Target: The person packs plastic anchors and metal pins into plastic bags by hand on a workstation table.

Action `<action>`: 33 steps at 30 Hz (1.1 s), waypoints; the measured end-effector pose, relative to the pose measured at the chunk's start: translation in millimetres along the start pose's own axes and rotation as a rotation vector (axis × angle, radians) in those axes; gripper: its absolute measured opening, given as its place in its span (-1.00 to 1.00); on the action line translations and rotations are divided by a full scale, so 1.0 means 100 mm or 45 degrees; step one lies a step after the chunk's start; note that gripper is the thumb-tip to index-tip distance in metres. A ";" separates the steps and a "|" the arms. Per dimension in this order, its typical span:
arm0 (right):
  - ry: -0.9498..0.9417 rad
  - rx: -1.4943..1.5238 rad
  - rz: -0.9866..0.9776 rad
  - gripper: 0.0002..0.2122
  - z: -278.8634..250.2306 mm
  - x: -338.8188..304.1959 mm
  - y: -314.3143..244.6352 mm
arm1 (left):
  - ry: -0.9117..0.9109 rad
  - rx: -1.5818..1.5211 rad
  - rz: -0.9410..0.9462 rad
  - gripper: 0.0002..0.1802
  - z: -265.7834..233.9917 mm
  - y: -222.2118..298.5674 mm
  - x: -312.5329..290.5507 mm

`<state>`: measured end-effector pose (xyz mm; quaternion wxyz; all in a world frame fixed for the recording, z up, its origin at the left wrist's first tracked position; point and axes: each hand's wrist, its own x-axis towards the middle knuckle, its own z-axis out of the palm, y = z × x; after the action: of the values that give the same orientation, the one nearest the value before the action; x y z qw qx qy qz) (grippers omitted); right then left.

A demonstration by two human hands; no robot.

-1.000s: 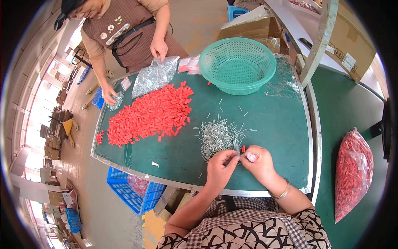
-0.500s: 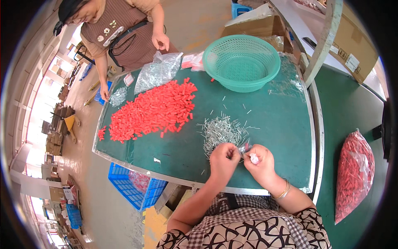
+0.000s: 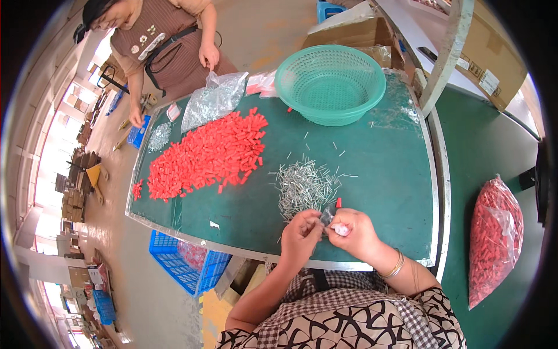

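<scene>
Close together at the table's near edge, both hands work on a small clear plastic bag. My left hand is closed, with thumb and fingertips pinching the bag's left side. My right hand is closed too, fingers curled on the bag's other side, and a crumpled whitish-pink scrap shows in its grip. Just beyond the right hand is a single short red tube. A heap of thin silvery metal pins lies directly past my hands, some scattered around it. What the bag contains is hidden by my fingers.
Left on the green table lies a large pile of red tubes. Behind it are a clear bag of metal parts and a co-worker. A green basket stands at the back; a filled bag lies right.
The red tube beside the bag now shows plainly past my right hand. The co-worker's one hand has come to the top of the clear parts bag; the other has moved left. The view shifted slightly.
</scene>
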<state>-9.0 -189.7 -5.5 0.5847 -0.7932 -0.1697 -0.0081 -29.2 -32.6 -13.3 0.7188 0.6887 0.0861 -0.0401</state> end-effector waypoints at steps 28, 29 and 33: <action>-0.203 -0.110 -0.298 -0.53 -0.04 0.04 -0.08 | -0.183 0.361 0.169 -0.45 -0.13 0.28 -0.02; -0.206 -0.072 -0.272 -0.55 -0.04 0.04 -0.07 | -0.206 0.347 0.155 -0.46 -0.14 0.28 -0.02; -0.252 0.068 -0.100 -0.57 -0.08 0.06 -0.09 | -0.118 0.195 0.122 -0.50 -0.31 0.26 0.09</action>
<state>-4.5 -193.4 6.4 0.5853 -0.7670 -0.2577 0.0517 -17.6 0.3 9.6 0.6684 0.7423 0.0163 -0.0441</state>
